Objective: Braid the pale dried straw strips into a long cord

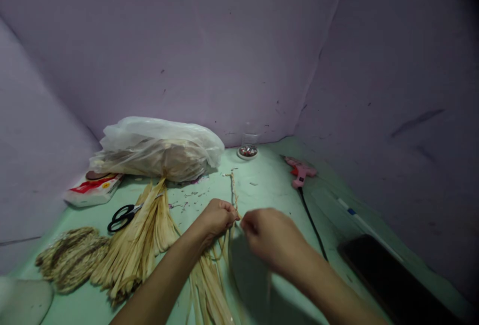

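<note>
A thin braid (pixel 233 189) of pale dried fibre runs straight up the table from my hands. Its lower end is pinched between the thumb and fingers of my left hand (pixel 219 217). Just to the right, my right hand (pixel 271 235) is closed, its fingertips at a fibre strand close to the braid's end; the back of the hand hides most of the grip. Loose fibre strips (pixel 211 285) trail down from there toward the front edge, partly behind my left forearm. A large bundle of the same strips (pixel 138 245) lies left of that forearm.
Black-handled scissors (pixel 121 218) lie partly under the bundle, near a coiled braid (pixel 73 257). Behind are a plastic bag (pixel 157 148), a red-and-white packet (pixel 95 190) and a small glass container (pixel 248 150). On the right are a pink glue gun (pixel 300 170), a pen (pixel 368 228) and a black phone (pixel 392 280).
</note>
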The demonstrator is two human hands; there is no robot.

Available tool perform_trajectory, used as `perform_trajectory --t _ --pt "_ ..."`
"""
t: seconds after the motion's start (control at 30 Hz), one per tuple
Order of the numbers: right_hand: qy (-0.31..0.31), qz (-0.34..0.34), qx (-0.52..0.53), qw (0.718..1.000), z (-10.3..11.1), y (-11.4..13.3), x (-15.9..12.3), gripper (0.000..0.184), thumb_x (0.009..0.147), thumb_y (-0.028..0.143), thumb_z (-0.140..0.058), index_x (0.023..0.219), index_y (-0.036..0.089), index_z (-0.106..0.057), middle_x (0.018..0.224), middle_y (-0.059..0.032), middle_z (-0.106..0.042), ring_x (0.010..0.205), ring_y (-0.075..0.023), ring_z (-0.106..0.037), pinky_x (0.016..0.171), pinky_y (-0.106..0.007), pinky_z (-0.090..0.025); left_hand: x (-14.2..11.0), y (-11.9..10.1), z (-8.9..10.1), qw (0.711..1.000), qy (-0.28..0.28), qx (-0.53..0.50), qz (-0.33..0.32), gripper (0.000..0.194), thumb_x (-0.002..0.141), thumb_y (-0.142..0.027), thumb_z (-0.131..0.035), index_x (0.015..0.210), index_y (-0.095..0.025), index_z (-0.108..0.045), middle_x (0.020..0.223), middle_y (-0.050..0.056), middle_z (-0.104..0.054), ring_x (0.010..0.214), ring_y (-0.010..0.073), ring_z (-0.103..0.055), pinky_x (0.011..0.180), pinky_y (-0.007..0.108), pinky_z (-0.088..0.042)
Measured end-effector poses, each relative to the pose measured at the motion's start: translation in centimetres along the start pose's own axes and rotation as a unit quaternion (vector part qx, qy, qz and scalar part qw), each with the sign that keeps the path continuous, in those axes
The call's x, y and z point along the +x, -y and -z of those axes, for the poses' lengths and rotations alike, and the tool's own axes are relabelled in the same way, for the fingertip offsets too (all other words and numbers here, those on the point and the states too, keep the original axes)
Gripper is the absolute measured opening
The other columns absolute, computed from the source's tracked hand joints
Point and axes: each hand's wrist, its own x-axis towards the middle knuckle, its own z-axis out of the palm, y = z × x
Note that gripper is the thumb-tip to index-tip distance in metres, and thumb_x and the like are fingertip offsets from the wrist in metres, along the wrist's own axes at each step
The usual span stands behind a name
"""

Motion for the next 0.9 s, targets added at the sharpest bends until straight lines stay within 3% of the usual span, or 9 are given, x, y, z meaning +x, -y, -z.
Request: perform_trajectory --t 0.07,0.1,0.17,0.27,0.33,0.37,0.53,0.73,0.9 --pt "-0.086 -0.035 0.046 0.995 0.1 -1.6 1.6 0.025 0.074 0.024 -0.043 0.074 0.016 -0.067 0.076 -0.0124 -0.066 0.068 -0.0203 -0.058 0.055 -0.027 -0.032 0.0 0.0 0.2 1.0 0.004 0.011 -0.005 0.005 0.052 -0.015 -0.047 0.047 -0.013 -0.047 0.034 -0.006 -0.034 0.033 0.0028 -0.022 0.039 0.02 -0.012" --pt "-0.094 -0.037 0.082 0.992 -0.2 -2.2 2.3 0.023 0.073 0.023 -0.045 0.075 0.015 -0.066 0.078 -0.0123 -0.066 0.07 -0.0194 -0.057 0.057 -0.026 -0.033 -0.1 0.0 0.2 1.0 0.005 0.018 -0.006 0.005 0.052 -0.015 -0.047 0.047 -0.013 -0.047 0.035 -0.006 -0.034 0.033 0.0029 -0.022 0.039 0.02 -0.012" --pt "-0.046 -0.046 0.198 0.978 -1.3 -2.9 3.5 0.019 0.071 0.023 -0.049 0.073 0.014 -0.065 0.071 -0.0092 -0.064 0.065 -0.0158 -0.055 0.055 -0.024 -0.033 0.0 0.1 0.3 0.999 0.008 0.028 -0.012 0.004 0.051 -0.015 -0.045 0.047 -0.014 -0.046 0.036 -0.006 -0.034 0.034 0.003 -0.022 0.039 0.02 -0.012" --pt "0.085 -0.074 0.405 0.907 -3.1 -2.9 4.4 0.016 0.071 0.022 -0.048 0.066 0.012 -0.06 0.049 -0.0009 -0.053 0.044 -0.0087 -0.046 0.045 -0.02 -0.031 0.1 0.4 0.2 0.999 0.009 0.044 -0.021 0.005 0.052 -0.016 -0.045 0.046 -0.014 -0.044 0.037 -0.007 -0.031 0.035 0.0031 -0.02 0.04 0.02 -0.011" --pt "0.113 -0.082 0.472 0.87 -3.8 -2.7 4.4 0.013 0.07 0.022 -0.05 0.063 0.013 -0.056 0.04 0.0043 -0.042 0.036 -0.0055 -0.036 0.039 -0.019 -0.025 0.2 0.7 0.1 0.998 0.003 0.056 -0.029 0.006 0.052 -0.016 -0.046 0.047 -0.015 -0.044 0.037 -0.007 -0.03 0.036 0.0033 -0.02 0.04 0.02 -0.011" --pt "0.11 -0.081 0.483 0.865 -3.9 -2.7 4.5 0.011 0.068 0.021 -0.052 0.061 0.013 -0.055 0.039 0.0058 -0.039 0.035 -0.0044 -0.031 0.038 -0.018 -0.022 0.3 0.8 0.0 0.998 -0.001 0.06 -0.033 0.005 0.053 -0.016 -0.046 0.048 -0.015 -0.044 0.037 -0.007 -0.031 0.037 0.0036 -0.021 0.04 0.02 -0.011" --pt "0.081 -0.085 0.464 0.878 -4.1 -3.1 4.8 0.011 0.063 0.016 -0.054 0.053 0.011 -0.055 0.039 0.0055 -0.038 0.036 -0.0024 -0.024 0.037 -0.019 -0.014 0.5 0.9 -0.2 0.995 -0.02 0.086 -0.043 0.008 0.053 -0.013 -0.043 0.045 -0.014 -0.045 0.037 -0.005 -0.034 0.038 0.0046 -0.025 0.041 0.019 -0.015" --pt "0.055 -0.081 0.437 0.894 -5.5 -3.8 5.5 0.008 0.057 0.012 -0.052 0.05 0.011 -0.055 0.039 0.0045 -0.04 0.037 -0.0033 -0.028 0.038 -0.019 -0.019 0.8 1.1 0.2 0.972 -0.086 0.218 -0.032 0.01 0.052 -0.013 -0.049 0.047 -0.012 -0.056 0.04 -0.002 -0.044 0.042 0.0066 -0.035 0.042 0.018 -0.02" --pt "0.054 -0.097 0.479 0.871 -5.8 -3.8 5.4 0.008 0.056 0.017 -0.054 0.052 0.011 -0.058 0.04 0.0022 -0.047 0.035 -0.0036 -0.03 0.037 -0.019 -0.019 0.0 0.5 1.0 0.938 -0.108 0.322 -0.063 0.013 0.056 -0.021 -0.052 0.051 -0.014 -0.061 0.046 0.001 -0.05 0.045 0.0094 -0.04 0.044 0.02 -0.023"
